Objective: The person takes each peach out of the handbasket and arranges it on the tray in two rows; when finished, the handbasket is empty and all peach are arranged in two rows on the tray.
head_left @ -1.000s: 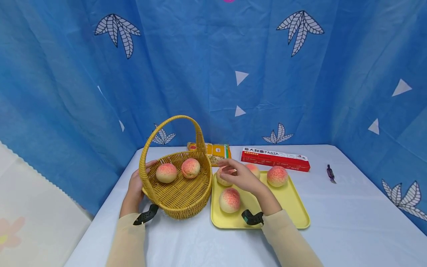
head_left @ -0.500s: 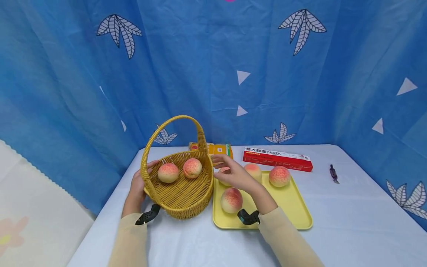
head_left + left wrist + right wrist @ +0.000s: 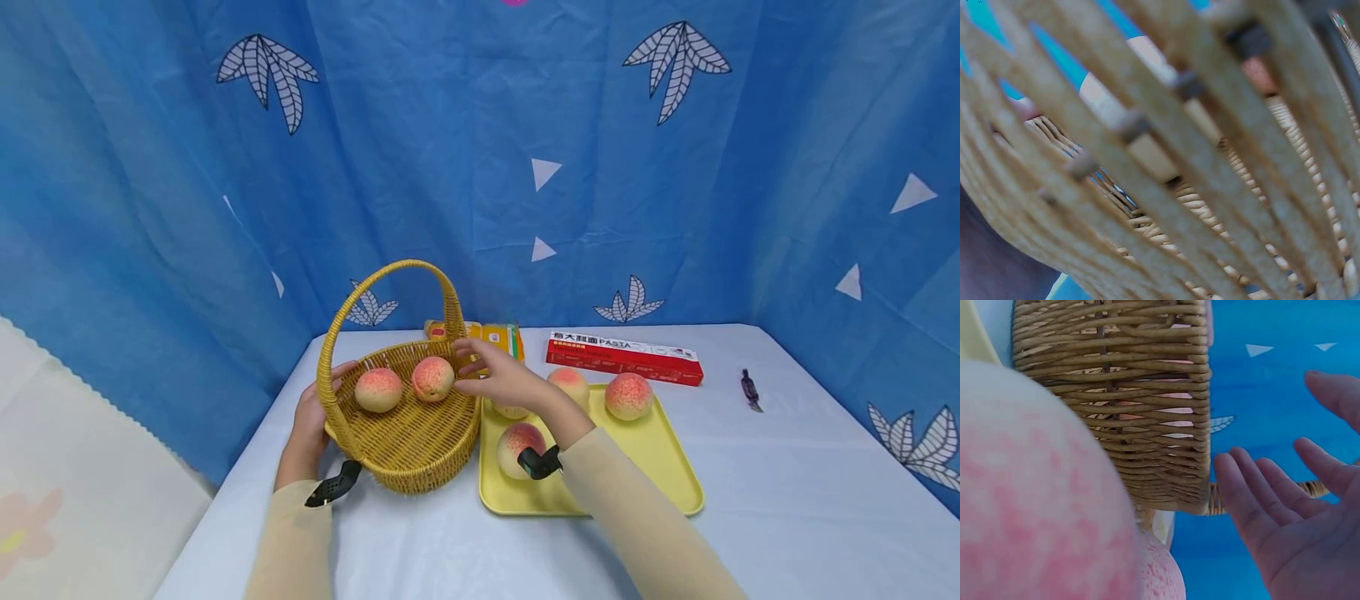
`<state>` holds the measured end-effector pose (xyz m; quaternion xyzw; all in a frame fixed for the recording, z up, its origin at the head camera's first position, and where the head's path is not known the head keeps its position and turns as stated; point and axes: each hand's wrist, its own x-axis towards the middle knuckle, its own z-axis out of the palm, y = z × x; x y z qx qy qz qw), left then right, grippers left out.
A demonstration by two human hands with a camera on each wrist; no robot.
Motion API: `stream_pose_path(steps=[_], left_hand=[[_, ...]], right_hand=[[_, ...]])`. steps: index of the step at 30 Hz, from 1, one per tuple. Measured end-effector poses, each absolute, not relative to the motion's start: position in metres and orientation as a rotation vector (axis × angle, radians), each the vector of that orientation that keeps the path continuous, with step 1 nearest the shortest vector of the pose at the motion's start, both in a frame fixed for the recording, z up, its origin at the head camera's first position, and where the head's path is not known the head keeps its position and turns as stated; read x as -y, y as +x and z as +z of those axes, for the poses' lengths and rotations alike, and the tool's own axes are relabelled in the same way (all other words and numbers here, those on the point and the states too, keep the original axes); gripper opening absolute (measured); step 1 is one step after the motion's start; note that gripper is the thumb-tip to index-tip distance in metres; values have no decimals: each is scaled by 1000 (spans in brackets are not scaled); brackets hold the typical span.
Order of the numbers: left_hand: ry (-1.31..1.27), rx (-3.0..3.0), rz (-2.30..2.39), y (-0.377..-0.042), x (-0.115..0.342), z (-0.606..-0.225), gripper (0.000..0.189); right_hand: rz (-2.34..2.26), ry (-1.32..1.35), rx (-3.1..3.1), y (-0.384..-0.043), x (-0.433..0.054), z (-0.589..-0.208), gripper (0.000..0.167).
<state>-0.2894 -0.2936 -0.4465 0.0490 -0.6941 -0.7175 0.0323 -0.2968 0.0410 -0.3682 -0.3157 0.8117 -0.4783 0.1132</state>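
A yellow wicker basket (image 3: 420,479) with a tall handle stands left of centre, holding two peaches, the left peach (image 3: 378,390) and the right peach (image 3: 432,379). My left hand (image 3: 306,425) rests against the basket's left side, fingers along the rim and partly hidden by the handle. The left wrist view is filled with weave. My right hand (image 3: 506,382) reaches over the basket's right rim, its fingertips near the right peach. In the right wrist view its fingers (image 3: 1266,494) are spread with nothing held. Several peaches lie on the yellow tray (image 3: 660,475), including a front peach (image 3: 513,450).
Behind the tray lies a red pasta box (image 3: 622,358). A yellow food packet (image 3: 504,337) sits behind the basket, partly hidden. At the right is a small dark wrapped item (image 3: 750,390). A blue curtain (image 3: 480,167) hangs behind the white table.
My right hand has moved left from above the tray, across the basket's right rim towards the right peach. My left hand and the basket have stayed in place.
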Motion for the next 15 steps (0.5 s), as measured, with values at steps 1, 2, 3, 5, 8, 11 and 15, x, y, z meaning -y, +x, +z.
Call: stream_pose_path(steps=[1,2,3,5,8,11,15], left_hand=[[144,2130,-2214,-290,294,-447,45],[138,2126,-2218,-290,294,-447,45],[132,2122,-2222,-290,294,-447,45],[128,2114,-2233,-290,294,-447,45],[132,2115,-2232,-289,294,-447,45],[137,2118,-2228,-288,293,-447,45],[141,2100,-2238,-289,292,-447,45]], right_hand=[[-1404,-926,-2372,-299,-39,-368,62],[-1404,-922,-2363,-300,-37,-368,61],[-1400,-914,-2359,-302,-35,-369,61],[-1374,-902,-2364,-306,-31,-371,61],[-1310,-896,-2396,-310,-24,-373,62],[-1267,-883,-2422,-311,-17,-373,64],[-1246,-819,-2442,-313,-10,-370,65]])
